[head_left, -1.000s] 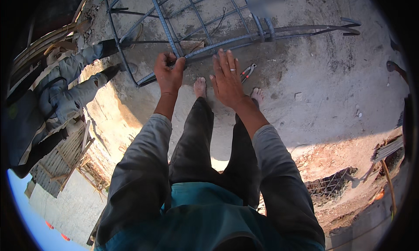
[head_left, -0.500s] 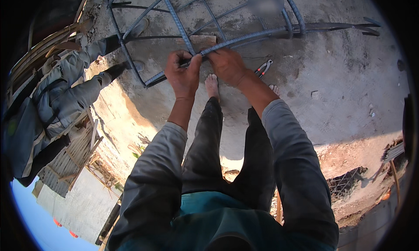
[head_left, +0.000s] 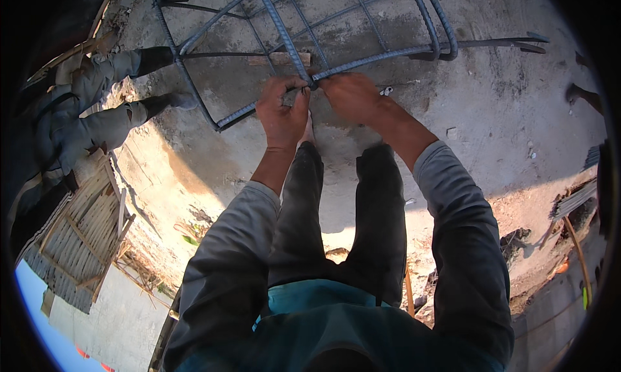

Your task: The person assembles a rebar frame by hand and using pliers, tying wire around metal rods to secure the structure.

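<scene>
A cage of ribbed steel rebar (head_left: 279, 22) fills the top of the head view. At a joint where a long bar meets the curved near bar, both my hands work close together. My left hand (head_left: 283, 116) is closed, thumb and forefinger pinched just left of the joint; whatever lies between them is too small to name. My right hand (head_left: 351, 97) is curled against the bar on the joint's other side, its fingertips partly hidden. Past my right wrist shows the tip of pliers (head_left: 386, 90) on the ground; my arm covers the rest.
A wooden block (head_left: 259, 60) lies under the cage. At left, another person's legs (head_left: 107, 81) reach toward the rebar. Another foot (head_left: 576, 94) shows at the right edge. Corrugated sheeting (head_left: 84, 236) stands lower left. Bar ends (head_left: 517, 43) stick out to the right.
My view has shifted, and both hands stay at the same joint. My right forearm now hides most of the pliers. A foot has come into view at the right edge.
</scene>
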{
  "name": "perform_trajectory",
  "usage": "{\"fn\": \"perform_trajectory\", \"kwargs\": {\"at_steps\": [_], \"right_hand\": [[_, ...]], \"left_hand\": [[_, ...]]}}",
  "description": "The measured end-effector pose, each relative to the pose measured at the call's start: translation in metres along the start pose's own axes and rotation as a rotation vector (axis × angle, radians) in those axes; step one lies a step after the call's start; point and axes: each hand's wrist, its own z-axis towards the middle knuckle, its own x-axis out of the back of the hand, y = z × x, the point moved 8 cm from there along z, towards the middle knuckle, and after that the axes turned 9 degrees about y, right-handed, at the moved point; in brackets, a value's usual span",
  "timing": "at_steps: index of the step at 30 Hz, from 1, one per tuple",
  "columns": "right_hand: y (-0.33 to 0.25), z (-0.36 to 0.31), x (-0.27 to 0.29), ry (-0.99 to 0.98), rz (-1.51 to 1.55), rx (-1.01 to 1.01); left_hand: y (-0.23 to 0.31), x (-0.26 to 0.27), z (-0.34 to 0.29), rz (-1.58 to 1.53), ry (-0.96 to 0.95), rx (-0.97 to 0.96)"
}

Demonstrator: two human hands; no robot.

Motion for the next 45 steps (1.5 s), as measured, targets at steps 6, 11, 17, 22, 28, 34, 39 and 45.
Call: {"fn": "perform_trajectory", "kwargs": {"at_steps": [6, 11, 17, 22, 28, 34, 39, 45], "right_hand": [[-0.021, -0.019, 0.03, 0.133, 0.123, -0.224], [-0.013, -0.043, 0.051, 0.159, 0.829, -0.923], [-0.084, -0.014, 0.076, 0.114, 1.108, -1.05], [-0.114, -0.017, 0.038, 0.304, 0.854, -0.874], [-0.094, -0.057, 0.022, 0.38, 1.246, -1.179], [-0.053, -0.053, 0.005, 0.472, 1.231, -1.258], [-0.056, -0.037, 0.008, 0.416, 1.292, -1.233], [-0.046, -0.035, 0.001, 0.268, 1.335, -1.339]], "left_hand": [[-0.003, 0.008, 0.0, -0.092, -0.078, 0.029], [0.0, 0.008, 0.002, -0.131, -0.128, 0.008], [-0.007, 0.008, 0.001, -0.029, -0.083, 0.106], [-0.006, 0.001, 0.002, -0.13, -0.164, 0.136], [-0.012, 0.008, 0.009, -0.285, -0.19, 0.24], [-0.009, 0.012, 0.013, -0.284, -0.206, 0.184], [-0.013, 0.012, 0.013, -0.282, -0.218, 0.212], [-0.011, 0.013, 0.013, -0.283, -0.214, 0.201]]}}
